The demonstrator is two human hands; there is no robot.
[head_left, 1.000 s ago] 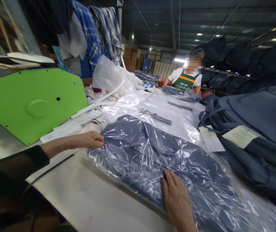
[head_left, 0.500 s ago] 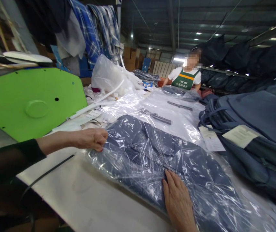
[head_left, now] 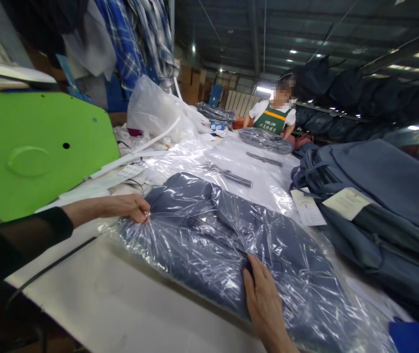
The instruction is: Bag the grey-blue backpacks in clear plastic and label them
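Observation:
A clear plastic bag (head_left: 202, 267) lies across the table in front of me, with a dark blue fabric item (head_left: 286, 235) inside it. My left hand (head_left: 135, 208) is closed on the far-left part of the bag, and creases in the film fan out from its fingers. On the near side, my right hand (head_left: 264, 294) rests on top of the film, fingers stretched out and thumb apart. Bright glare on the plastic hides much of the item's shape.
Dark blue bags (head_left: 385, 186) with paper tags (head_left: 349, 203) are piled at the right. A green machine housing (head_left: 43, 152) stands at the left. Across the table (head_left: 139, 304), a person in a green apron (head_left: 271, 119) is behind a plastic-wrapped bundle (head_left: 266, 140).
The film by my left hand now shows tight creases spreading from the grip. My right hand stays on the bag, slightly shifted. The view has turned a little to the right.

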